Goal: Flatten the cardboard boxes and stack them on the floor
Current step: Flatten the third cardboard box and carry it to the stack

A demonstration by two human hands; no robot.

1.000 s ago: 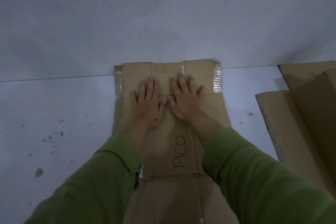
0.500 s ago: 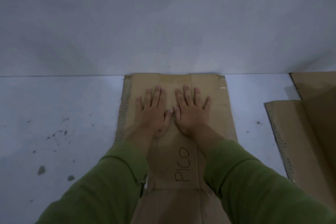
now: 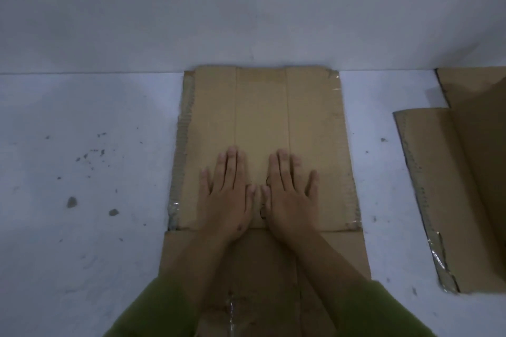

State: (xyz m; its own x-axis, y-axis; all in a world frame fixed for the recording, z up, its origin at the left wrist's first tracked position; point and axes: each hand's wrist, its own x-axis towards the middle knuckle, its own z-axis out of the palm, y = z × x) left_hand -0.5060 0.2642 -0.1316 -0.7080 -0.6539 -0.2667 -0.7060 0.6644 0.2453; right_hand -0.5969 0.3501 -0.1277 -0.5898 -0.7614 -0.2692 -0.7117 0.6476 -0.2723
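Note:
A flattened brown cardboard box (image 3: pixel 260 112) lies on the white floor with its far edge against the wall. My left hand (image 3: pixel 228 194) and my right hand (image 3: pixel 290 194) rest palm down on it, side by side, fingers spread and thumbs almost touching. They press near the fold where the upper flap meets the lower panel (image 3: pixel 342 252). Black handwriting shows only in part between the hands. Green sleeves cover both forearms at the bottom of the view.
Another flattened cardboard piece (image 3: pixel 465 186) lies on the floor at the right, with torn tape along its left edge. The white wall (image 3: pixel 246 8) rises just behind the boxes. Small dark specks (image 3: pixel 90 156) dot the floor at the left.
Both hands have slid back toward me along the cardboard, from near its far edge to the fold, now covering the handwriting. The view has come closer to the box.

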